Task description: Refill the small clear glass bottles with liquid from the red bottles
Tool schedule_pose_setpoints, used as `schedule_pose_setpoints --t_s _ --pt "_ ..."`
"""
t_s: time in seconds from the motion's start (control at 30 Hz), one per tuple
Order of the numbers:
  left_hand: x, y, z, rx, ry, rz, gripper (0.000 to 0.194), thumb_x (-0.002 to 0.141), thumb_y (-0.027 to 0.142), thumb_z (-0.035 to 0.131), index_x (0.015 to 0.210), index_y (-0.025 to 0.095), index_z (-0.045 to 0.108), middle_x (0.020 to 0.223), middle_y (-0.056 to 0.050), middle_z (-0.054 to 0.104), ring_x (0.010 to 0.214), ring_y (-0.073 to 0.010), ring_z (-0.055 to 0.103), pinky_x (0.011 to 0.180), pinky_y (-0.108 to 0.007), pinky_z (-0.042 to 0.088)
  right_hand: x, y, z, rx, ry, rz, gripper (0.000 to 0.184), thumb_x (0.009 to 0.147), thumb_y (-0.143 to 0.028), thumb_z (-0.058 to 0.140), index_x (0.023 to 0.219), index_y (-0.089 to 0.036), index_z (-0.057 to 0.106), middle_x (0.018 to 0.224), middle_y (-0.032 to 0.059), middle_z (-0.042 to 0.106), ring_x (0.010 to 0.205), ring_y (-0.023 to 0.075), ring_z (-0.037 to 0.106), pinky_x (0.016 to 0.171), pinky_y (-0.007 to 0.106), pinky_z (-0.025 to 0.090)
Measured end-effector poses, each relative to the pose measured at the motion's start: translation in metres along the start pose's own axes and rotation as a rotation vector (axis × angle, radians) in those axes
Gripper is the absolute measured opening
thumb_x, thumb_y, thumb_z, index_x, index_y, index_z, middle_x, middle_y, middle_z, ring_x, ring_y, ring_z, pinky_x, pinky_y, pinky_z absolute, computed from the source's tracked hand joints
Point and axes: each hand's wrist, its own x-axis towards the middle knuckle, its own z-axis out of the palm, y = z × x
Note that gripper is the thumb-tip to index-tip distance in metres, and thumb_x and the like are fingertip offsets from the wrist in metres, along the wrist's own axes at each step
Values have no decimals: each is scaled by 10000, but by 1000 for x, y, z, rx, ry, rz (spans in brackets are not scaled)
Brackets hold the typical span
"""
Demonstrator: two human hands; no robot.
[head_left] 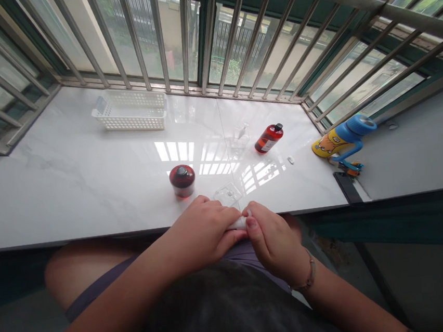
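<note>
My left hand (207,225) is closed around a small white cylindrical piece (236,223), in front of my lap at the table's near edge. My right hand (269,234) pinches the other end of this piece between thumb and fingers. The fingers cover much of it, so its exact kind is unclear. Just beyond my hands lies a clear, see-through container (227,193). A dark red bottle (183,181) with a black cap stands upright to the left of it.
Farther back is a second red bottle (269,139) with a label, beside another clear container (241,134). A small white piece (290,160) lies nearby. A white basket (132,112) stands at back left; a yellow-and-blue water bottle (340,136) and phone (348,187) are right. Metal bars (186,39) border the table (70,185).
</note>
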Motion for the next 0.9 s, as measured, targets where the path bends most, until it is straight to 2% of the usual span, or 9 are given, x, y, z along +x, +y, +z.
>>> schedule_pose_setpoints --t_s 0.3,0.53,0.67,0.73,0.8,0.9 --pt "-2 -7 -7 -299 -152 -8 396 1085 484 506 858 194 653 789 -10 678 744 -173 605 702 -313 395 6 8 -17 103 -111 -255 65 1057 -212 452 1100 -209 500 978 72 558 897 230 548 796 379 508" --pt "-4 -10 -9 -509 -231 -19 407 1068 528 537 911 200 720 832 -11 712 770 -168 637 717 -300 422 9 12 -25 108 -145 -388 181 1051 -216 501 1230 -197 481 1087 112 591 957 239 575 830 407 563" --pt "-6 -11 -13 -545 -243 -22 386 1072 506 533 925 204 721 856 -12 724 800 -174 650 724 -301 428 6 14 -31 77 -136 -423 334 1010 -107 530 1330 -183 472 1169 136 612 1047 243 601 894 413 574" --pt "-8 -10 -14 -478 -215 -25 378 1069 503 536 923 198 704 846 -15 710 806 -181 640 728 -308 421 5 13 -35 94 -159 -406 447 978 -42 527 1395 -188 458 1246 145 607 1147 244 602 958 409 566" --pt "-9 -9 -13 -367 -167 -28 367 1055 507 562 916 194 693 829 -18 691 804 -191 621 756 -325 416 5 11 -40 177 -206 -312 524 969 -37 509 1461 -200 433 1309 145 589 1179 233 609 983 396 565" --pt "-10 -5 -11 -206 -94 -37 315 1027 482 617 918 195 691 824 -22 683 793 -202 600 820 -360 410 5 5 -43 325 -235 -94 440 1019 -139 486 1449 -232 474 1268 111 615 1090 213 646 940 383 579"
